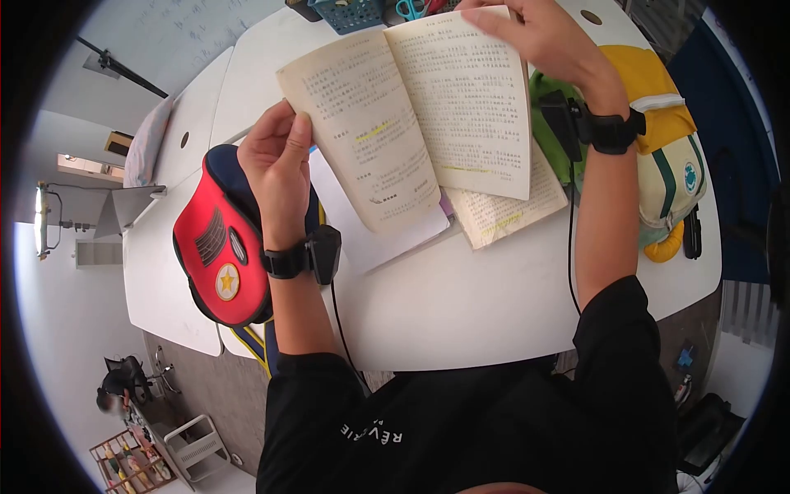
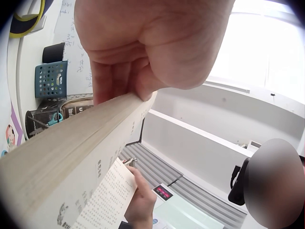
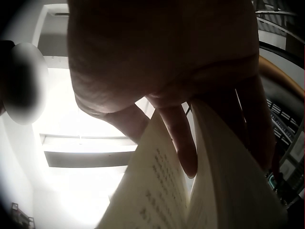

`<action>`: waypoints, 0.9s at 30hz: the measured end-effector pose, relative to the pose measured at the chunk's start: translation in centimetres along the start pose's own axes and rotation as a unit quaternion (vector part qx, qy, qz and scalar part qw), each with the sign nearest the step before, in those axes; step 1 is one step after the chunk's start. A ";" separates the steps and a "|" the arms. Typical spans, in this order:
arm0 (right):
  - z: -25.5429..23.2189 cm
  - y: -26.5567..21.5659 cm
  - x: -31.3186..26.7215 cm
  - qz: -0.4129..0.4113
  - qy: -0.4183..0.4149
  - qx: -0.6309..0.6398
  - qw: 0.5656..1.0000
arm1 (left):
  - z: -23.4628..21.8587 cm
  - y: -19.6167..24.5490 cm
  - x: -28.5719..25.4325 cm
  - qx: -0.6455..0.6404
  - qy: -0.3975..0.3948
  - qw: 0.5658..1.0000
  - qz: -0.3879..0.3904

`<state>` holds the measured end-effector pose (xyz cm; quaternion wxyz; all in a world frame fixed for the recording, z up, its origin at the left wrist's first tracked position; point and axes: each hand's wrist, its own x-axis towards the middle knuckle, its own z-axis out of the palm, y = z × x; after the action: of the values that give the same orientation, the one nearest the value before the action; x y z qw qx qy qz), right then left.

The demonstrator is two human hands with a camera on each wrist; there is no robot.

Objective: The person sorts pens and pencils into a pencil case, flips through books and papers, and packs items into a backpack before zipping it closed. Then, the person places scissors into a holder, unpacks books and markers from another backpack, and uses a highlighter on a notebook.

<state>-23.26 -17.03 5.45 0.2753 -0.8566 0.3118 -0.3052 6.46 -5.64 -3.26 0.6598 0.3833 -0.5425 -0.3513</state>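
Observation:
An open paperback book (image 1: pixel 473 107) with printed pages and yellow highlighting is held up over the white table. My left hand (image 1: pixel 278 169) grips its left edge, thumb on the page; in the left wrist view the other fingers bend behind the thick page block. At the upper right corner my right hand (image 1: pixel 550 41) holds the right-hand side. In the right wrist view one finger (image 3: pixel 181 143) sits between the leaves, with the thumb outside a raised page. Partly hidden underneath are another printed book (image 1: pixel 514 214) and white sheets (image 1: pixel 362 243).
A red and navy bag (image 1: pixel 216 247) lies left of the book. On the right are a yellow and cream bag (image 1: pixel 671 177) and green fabric (image 1: pixel 550 89). A blue basket (image 1: pixel 350 15) and teal-handled scissors (image 1: pixel 409 10) stand at the back. A cable runs from each wrist camera.

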 end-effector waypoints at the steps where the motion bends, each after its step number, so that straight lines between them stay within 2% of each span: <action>1: 0.2 0.5 0.2 0.000 0.002 0.000 1.000 | 0.0 0.0 0.0 0.001 -0.002 1.000 0.001; 3: 0.9 1.8 0.9 -0.049 0.035 -0.005 0.998 | -0.2 0.0 0.1 0.004 -0.004 1.000 0.002; 6: 1.1 2.3 1.1 -0.070 0.045 0.011 0.997 | -0.4 0.0 0.1 0.005 -0.001 1.000 -0.003; 16: 1.2 2.0 1.0 -0.089 0.042 -0.012 0.995 | -0.4 -0.2 0.2 -0.019 -0.013 1.000 0.008; 18: 1.1 1.2 0.9 -0.063 0.045 -0.025 0.997 | -0.3 -0.1 0.2 -0.010 -0.005 1.000 -0.001; 22: 1.6 1.9 1.1 -0.087 0.054 -0.001 0.995 | 0.4 0.0 0.1 -0.021 0.017 0.999 0.020; 24: 1.2 0.8 0.8 -0.047 0.033 -0.038 0.998 | 0.4 0.1 0.2 -0.010 0.015 1.000 0.012; 27: 1.0 1.0 0.9 -0.026 0.032 -0.028 0.999 | -0.1 0.0 0.2 -0.002 -0.006 1.000 0.002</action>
<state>-22.34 -18.05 4.47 0.2328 -0.8618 0.3062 -0.3308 6.63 -5.74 -3.17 0.6583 0.3788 -0.5461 -0.3534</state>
